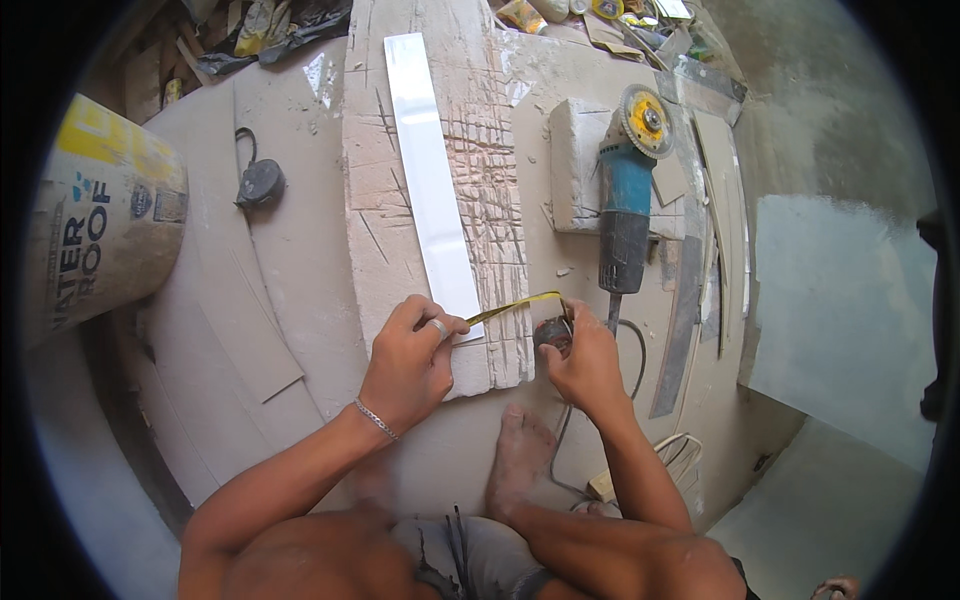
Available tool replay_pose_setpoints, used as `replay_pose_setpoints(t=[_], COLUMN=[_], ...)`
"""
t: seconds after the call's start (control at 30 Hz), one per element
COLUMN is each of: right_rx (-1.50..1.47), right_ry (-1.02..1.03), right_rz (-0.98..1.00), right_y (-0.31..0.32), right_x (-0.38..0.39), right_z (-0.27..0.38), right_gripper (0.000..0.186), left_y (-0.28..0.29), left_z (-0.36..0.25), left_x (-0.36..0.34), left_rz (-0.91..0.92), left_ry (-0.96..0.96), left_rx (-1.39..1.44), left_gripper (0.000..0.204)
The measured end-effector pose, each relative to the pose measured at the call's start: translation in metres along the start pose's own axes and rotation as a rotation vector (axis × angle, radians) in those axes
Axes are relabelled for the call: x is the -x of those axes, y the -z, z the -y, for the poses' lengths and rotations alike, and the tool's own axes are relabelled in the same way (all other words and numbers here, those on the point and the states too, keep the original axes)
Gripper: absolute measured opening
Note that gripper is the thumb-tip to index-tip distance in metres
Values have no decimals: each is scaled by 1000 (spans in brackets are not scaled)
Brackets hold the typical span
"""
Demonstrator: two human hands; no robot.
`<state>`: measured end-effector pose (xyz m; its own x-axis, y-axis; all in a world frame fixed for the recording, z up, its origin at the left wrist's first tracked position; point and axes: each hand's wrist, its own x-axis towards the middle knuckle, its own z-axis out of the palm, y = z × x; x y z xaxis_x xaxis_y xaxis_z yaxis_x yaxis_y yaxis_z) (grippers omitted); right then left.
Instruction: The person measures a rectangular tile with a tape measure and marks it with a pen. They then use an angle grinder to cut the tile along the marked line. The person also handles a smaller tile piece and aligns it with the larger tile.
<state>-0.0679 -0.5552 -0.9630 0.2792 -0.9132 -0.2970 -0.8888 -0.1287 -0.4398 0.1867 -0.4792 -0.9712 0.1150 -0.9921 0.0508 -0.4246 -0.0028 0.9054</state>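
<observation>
Yellow tape-measure blade (512, 306) sits pinched in your left hand (410, 352); your right hand (588, 362) curls its fingers around the case (551, 337).

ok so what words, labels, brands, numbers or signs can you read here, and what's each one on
Bucket: large dark lettering is legible, but I won't copy its wording.
Bucket badges: too small to read.
Yellow tape-measure blade: any markings too small to read.
Angle grinder: no readable text.
</observation>
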Motion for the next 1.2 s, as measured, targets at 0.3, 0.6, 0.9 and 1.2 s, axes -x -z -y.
replay_pose_setpoints(t=[0.3, 0.6, 0.9, 1.2], right_rx=[-104, -705, -567, -667], right_ry=[-46, -152, -110, -338], right_rz=[198, 748, 712, 643], right_y=[99, 180, 188, 180], right_x=[-8, -163, -359, -424], right_z=[49, 89, 144, 103], right_gripper=[31, 23, 55, 52], left_y=[76, 166, 149, 122], left_z=[-20, 3, 76, 79], left_x=[-68, -210, -294, -310], left_rz=[67, 163, -299, -348], left_ry=[162, 332, 355, 325], left_rx=[119, 284, 117, 38], left_gripper=[12, 9, 9, 3])
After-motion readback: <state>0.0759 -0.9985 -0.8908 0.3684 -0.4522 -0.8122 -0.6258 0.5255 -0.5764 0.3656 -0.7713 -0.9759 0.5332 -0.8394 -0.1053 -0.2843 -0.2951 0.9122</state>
